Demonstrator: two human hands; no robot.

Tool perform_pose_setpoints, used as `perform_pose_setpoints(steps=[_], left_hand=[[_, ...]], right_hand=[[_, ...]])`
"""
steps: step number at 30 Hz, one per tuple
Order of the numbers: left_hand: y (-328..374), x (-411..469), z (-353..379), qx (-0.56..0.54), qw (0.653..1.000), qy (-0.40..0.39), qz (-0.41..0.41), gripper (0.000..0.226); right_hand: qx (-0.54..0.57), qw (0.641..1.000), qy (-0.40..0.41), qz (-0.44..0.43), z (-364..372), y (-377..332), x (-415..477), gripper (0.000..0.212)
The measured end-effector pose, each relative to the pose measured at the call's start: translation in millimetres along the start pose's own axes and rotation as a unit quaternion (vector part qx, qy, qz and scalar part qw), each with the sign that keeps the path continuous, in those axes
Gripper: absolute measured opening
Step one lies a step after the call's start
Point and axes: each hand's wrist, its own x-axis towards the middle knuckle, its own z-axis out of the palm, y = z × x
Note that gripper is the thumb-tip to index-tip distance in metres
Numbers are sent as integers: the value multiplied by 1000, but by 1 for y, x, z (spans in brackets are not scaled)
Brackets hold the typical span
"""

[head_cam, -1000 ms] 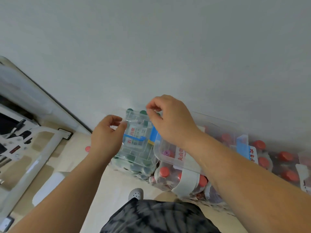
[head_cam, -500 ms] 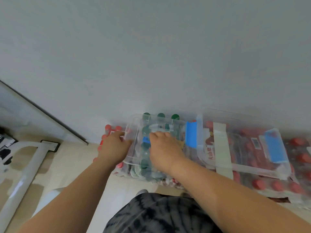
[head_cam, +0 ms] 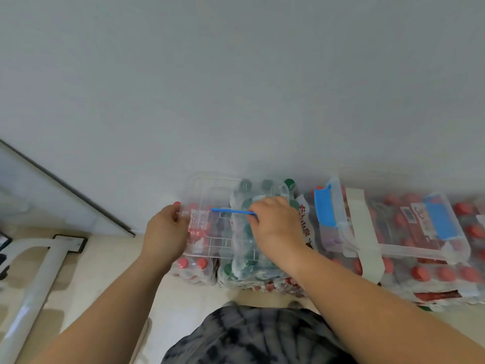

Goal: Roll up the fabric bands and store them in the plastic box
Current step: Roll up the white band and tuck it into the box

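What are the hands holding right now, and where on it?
Both hold the clear plastic container: the left hand pinches its left edge, and the right hand grips its right side by the blue clip.

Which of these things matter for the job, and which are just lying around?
Job: left hand and right hand holding small clear plastic container; large clear plastic box with blue clips; white fabric band draped over it.
Lying about: shrink-wrapped red-capped bottles; green-capped bottles; white tubular frame.

1 head-worn wide-angle view. Faces forward and down toward grey wall (head_cam: 236,88) and floor (head_cam: 105,271); left hand (head_cam: 164,232), right hand (head_cam: 278,227) on plastic box (head_cam: 210,203), close below lens.
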Motion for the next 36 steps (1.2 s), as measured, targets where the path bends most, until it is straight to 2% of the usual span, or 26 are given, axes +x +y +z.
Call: perform_pose_setpoints(steps=[5, 8, 12, 18, 26, 30, 34, 36], left_hand=[[10, -6, -32, -91, 995, 37, -9, 13], [30, -9, -43, -135, 989, 54, -4, 29], [64, -18, -36, -151, 986, 58, 42, 29], [119, -43, 2, -145, 983, 34, 104, 29], [187, -86, 87, -74, 985, -16, 153, 22], [212, -107, 135, -15, 984, -20, 176, 16], [223, -117, 167, 38, 985, 8, 170, 26], [223, -119, 175, 56, 984, 27, 166, 24]], right_hand=[[74, 996, 39, -7, -31, -37, 0, 19], [107, 990, 91, -7, -57, -45, -1, 15], [166, 974, 156, 8, -90, -24, -12, 12], [170, 966, 189, 43, -135, 34, -37, 13], [137, 961, 234, 46, -182, 145, -67, 9], [176, 959, 213, 58, -187, 208, -78, 12], [193, 965, 171, 44, -181, 249, -79, 13], [198, 967, 160, 31, -175, 258, -78, 12]])
